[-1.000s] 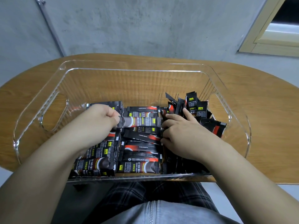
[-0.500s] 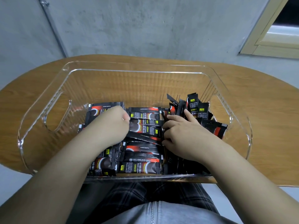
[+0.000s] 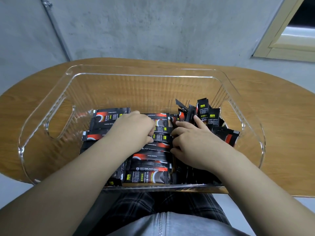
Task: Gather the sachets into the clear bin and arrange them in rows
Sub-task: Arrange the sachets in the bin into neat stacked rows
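Note:
The clear bin [image 3: 51, 106] stands on the wooden table [image 3: 279, 106] in front of me. Black and red sachets fill its near half: a left row [image 3: 109, 116], a middle row [image 3: 150, 176], and a loose bunch standing on end at the right [image 3: 204, 111]. My left hand [image 3: 134, 126] is bent over the left ends of the middle row and pinches a sachet [image 3: 161, 129] there. Fingertips of my right hand [image 3: 192, 140] press against that row's right ends, and one finger stretches toward the upright bunch.
The far half of the bin floor [image 3: 139, 92] holds no sachets. The bin has handle cut-outs in both side walls. A grey wall and a pale door frame [image 3: 279, 43] lie beyond the table. My lap is under the near rim.
My left hand carried a sachet into the middle row and set it down, then shifted slightly right over the row. My right hand has stayed in place.

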